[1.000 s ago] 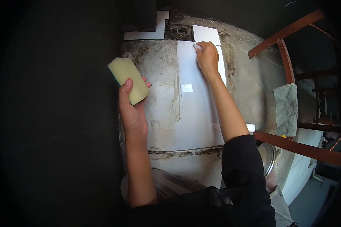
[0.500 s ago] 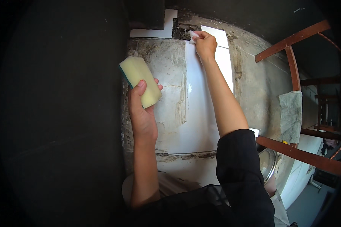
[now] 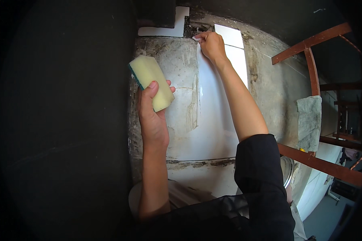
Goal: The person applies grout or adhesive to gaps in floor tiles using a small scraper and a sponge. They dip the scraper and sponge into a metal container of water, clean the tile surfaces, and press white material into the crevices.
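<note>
In my left hand (image 3: 153, 124) is a pale yellow sponge (image 3: 153, 74) with a dark green scouring side, held up above the floor with the thumb across its face. My right hand (image 3: 214, 46) reaches to the far end of a large floor tile (image 3: 213, 128). Its fingers pinch a small white wad (image 3: 196, 39), mostly hidden, perhaps cloth or paper, at the tile's far edge. The tile is shiny white along its right part and grimy grey-brown on its left part (image 3: 175, 60). Just beyond the fingers lies a dark, crumbly gap (image 3: 196, 29) in the floor.
A dark wall or panel (image 3: 68, 120) stands close on the left. To the right is a reddish-brown frame (image 3: 313, 72) with a grey cloth (image 3: 309, 122) hanging from it. A round metal rim (image 3: 287, 172) shows beside my right sleeve. An L-shaped white tile (image 3: 165, 33) lies at the far left.
My right hand has shifted slightly left and turned, bringing the white wad to the tile's far left corner of the clean strip. My left hand still holds the sponge, almost unmoved.
</note>
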Demonstrator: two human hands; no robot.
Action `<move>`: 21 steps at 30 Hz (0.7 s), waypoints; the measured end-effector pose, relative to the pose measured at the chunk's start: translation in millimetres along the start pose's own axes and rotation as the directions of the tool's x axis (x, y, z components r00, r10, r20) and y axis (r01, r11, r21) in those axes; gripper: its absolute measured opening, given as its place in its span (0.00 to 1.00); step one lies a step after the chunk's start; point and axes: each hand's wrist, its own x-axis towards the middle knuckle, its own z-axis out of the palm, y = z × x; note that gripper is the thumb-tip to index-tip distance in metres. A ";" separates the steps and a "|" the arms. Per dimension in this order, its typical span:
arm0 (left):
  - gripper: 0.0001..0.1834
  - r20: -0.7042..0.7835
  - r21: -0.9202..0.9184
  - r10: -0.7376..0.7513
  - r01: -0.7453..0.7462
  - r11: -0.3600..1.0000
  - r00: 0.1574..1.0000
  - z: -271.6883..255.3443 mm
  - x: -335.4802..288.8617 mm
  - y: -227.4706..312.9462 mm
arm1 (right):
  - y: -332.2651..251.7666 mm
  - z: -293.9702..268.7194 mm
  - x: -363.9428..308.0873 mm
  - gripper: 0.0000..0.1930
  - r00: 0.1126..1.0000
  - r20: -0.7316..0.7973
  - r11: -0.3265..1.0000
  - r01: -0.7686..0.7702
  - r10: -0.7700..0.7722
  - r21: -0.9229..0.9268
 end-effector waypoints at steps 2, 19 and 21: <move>0.31 -0.001 -0.003 -0.001 0.001 1.000 1.000 0.9 -0.9 0.5 | 3.7 1.0 -2.6 0.12 0.998 -0.004 0.998 0.058 -0.058 -0.024; 0.28 -0.013 -0.010 0.006 -0.006 1.000 1.000 0.0 1.6 -0.1 | -23.7 -34.6 -110.7 0.11 0.989 0.029 0.982 0.142 -0.146 0.121; 0.28 -0.027 -0.010 0.020 -0.020 1.000 0.999 -2.5 -0.4 4.7 | -33.8 -37.1 -128.5 0.13 0.983 0.016 0.973 0.176 -0.181 0.149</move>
